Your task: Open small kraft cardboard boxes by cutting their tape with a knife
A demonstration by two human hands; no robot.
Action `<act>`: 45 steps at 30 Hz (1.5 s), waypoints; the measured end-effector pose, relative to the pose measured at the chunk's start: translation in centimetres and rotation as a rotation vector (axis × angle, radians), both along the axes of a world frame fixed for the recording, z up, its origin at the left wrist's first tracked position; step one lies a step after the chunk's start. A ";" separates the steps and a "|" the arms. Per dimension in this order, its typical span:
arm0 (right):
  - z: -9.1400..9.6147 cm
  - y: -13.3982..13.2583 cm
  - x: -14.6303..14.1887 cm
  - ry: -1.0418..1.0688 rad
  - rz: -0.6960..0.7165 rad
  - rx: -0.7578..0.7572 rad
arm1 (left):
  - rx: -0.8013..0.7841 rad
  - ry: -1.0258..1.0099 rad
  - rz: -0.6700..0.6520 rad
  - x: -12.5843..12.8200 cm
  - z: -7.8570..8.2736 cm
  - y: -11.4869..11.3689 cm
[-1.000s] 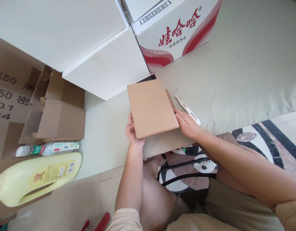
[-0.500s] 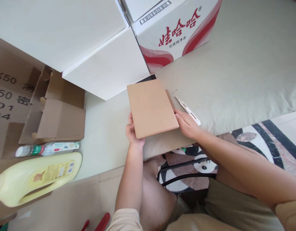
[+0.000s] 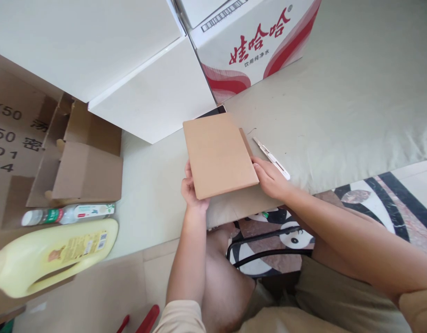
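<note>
Between my two hands is a plain brown cardboard box (image 3: 220, 155), its flat face turned up toward me. My left hand (image 3: 194, 189) grips its lower left edge, with the fingertips partly hidden behind the cardboard. On the lower right side my right hand (image 3: 270, 178) is closed around the corner, and a brown flap (image 3: 246, 141) shows just above it. A white utility knife (image 3: 271, 158) lies on the pale green surface beside the right hand. Behind the box's top edge, a dark flat object with a light rim (image 3: 213, 112) is mostly covered.
White boxes (image 3: 154, 92) and a red-and-white water carton (image 3: 258, 51) stand at the back. Left are an opened brown carton (image 3: 88, 171), a clear bottle (image 3: 69, 214) and a yellow jug (image 3: 60, 254). Below my hands is a black-framed stool (image 3: 269, 253) with panda patterns.
Almost nothing differs. Both hands keep the same hold on the cardboard box, and the view has shifted only very slightly.
</note>
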State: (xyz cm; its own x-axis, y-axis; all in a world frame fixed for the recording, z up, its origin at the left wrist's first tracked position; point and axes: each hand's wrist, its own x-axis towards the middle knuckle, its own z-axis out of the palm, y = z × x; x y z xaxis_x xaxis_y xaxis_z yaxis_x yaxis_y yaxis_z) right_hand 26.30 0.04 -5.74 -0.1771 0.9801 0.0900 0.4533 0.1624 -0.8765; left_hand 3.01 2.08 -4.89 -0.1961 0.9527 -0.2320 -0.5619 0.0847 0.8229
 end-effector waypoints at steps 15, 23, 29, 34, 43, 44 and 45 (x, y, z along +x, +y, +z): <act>0.0 -0.4 0.0 0.024 -0.010 -0.007 | -0.003 0.052 -0.026 0.1 0.4 -0.4; 0.1 -0.4 -0.1 0.054 -0.025 0.017 | -0.010 0.077 0.001 0.1 0.2 -0.2; -0.1 -0.3 -0.1 0.034 -0.013 0.015 | -0.017 0.081 0.005 0.0 0.1 -0.2; 0.1 -0.2 0.1 0.031 -0.001 -0.022 | -0.007 0.085 0.035 -0.1 -0.2 -0.1; 0.3 -0.5 0.7 0.102 -0.003 0.077 | -0.076 0.036 0.099 -0.7 -1.2 0.1; 0.3 -0.6 0.8 0.113 0.006 0.119 | -0.085 0.032 0.091 -0.8 -1.2 0.1; 0.2 -0.6 0.8 0.124 0.016 0.165 | -0.089 0.025 0.075 -0.8 -1.2 0.2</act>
